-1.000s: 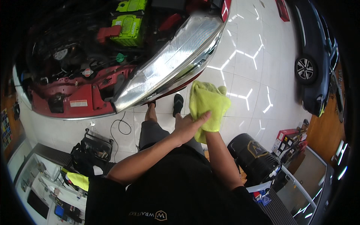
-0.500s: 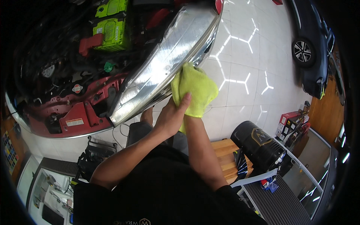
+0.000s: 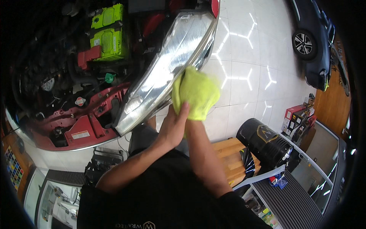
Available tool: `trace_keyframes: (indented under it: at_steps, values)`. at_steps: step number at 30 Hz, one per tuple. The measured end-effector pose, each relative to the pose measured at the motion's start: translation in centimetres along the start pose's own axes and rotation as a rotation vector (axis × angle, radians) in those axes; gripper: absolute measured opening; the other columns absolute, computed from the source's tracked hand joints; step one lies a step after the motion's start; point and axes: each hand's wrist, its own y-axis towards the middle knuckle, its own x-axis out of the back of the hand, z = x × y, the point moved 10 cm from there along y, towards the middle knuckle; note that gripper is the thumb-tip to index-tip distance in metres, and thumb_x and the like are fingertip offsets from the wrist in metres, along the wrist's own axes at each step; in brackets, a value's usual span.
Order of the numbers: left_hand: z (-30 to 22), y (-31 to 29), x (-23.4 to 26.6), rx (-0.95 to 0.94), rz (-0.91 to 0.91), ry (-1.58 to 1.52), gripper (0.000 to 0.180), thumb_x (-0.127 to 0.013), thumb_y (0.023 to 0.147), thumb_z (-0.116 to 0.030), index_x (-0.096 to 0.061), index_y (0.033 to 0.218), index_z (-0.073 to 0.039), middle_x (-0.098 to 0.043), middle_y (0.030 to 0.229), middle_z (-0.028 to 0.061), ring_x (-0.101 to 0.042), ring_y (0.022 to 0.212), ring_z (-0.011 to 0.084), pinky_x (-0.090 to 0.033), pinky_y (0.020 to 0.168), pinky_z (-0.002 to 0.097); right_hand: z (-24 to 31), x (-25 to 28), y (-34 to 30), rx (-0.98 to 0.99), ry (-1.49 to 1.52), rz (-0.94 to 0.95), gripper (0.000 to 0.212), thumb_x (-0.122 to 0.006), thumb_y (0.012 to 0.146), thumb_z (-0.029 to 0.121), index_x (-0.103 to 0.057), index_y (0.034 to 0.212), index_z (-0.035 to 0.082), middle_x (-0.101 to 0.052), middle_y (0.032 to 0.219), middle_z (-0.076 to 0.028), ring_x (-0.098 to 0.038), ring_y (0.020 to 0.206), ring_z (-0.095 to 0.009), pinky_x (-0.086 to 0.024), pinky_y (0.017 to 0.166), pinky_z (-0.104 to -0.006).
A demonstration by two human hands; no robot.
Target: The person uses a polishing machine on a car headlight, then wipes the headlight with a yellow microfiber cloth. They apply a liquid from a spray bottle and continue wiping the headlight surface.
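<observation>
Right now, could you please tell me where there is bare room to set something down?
Bare white floor tiles lie between the yellow-green cloth and the dark blue car; a patch of wooden slats shows between the right forearm and the black drum. The engine bay is crowded around the green battery.
</observation>
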Motion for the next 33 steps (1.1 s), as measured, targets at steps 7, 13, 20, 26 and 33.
trace_keyframes:
  at_steps: [7,13,20,26,33]
  values:
    - [-0.4,0.4,0.1,0.013,0.009,-0.06,0.089,-0.033,0.103,-0.065,-0.027,0.15,0.01,-0.042,0.148,0.0339,-0.041,0.141,0.0435,-0.033,0.115,0.0417,-0.3,0.4,1.0,-0.016,-0.012,0.006,0.025,-0.063,0.09,0.028,-0.06,0.107,0.01,-0.065,0.104,-0.01,-0.064,0.099,-0.029,-0.053,0.077,-0.0434]
    - [-0.7,0.8,0.0,-0.023,-0.012,-0.127,0.088,-0.034,0.105,-0.062,-0.02,0.154,0.008,-0.039,0.151,0.0327,-0.04,0.142,0.0428,-0.031,0.116,0.0412,0.0,1.2,1.5,-0.033,-0.034,-0.004,0.024,-0.064,0.089,0.028,-0.061,0.104,0.01,-0.066,0.101,-0.01,-0.065,0.096,-0.03,-0.053,0.075,-0.0441]
    - [0.9,-0.9,-0.8,-0.033,0.05,-0.264,0.087,-0.034,0.105,-0.062,-0.016,0.155,0.007,-0.031,0.156,0.0303,-0.039,0.143,0.038,-0.032,0.117,0.0402,0.8,1.4,0.0,-0.051,-0.065,0.043,0.022,-0.064,0.088,0.029,-0.063,0.1,0.011,-0.066,0.097,-0.01,-0.065,0.094,-0.031,-0.053,0.073,-0.0449]
    - [1.5,-1.2,-2.2,0.071,0.091,-0.182,0.08,-0.034,0.105,-0.06,-0.022,0.153,0.003,-0.044,0.144,0.0296,-0.059,0.121,0.0343,-0.06,0.071,0.0335,0.1,2.2,2.3,-0.028,-0.079,0.006,0.021,-0.064,0.087,0.03,-0.064,0.097,0.011,-0.067,0.094,-0.01,-0.066,0.092,-0.031,-0.053,0.071,-0.0455]
    - [2.6,-2.3,-1.3,0.175,0.133,-0.251,0.072,-0.027,0.108,-0.056,-0.03,0.151,0.002,-0.054,0.132,0.0252,-0.066,0.105,0.0307,-0.058,0.081,0.0364,2.0,2.1,1.4,-0.017,-0.102,0.086,0.02,-0.065,0.086,0.031,-0.065,0.093,0.011,-0.068,0.09,-0.01,-0.067,0.089,-0.032,-0.054,0.069,-0.0463]
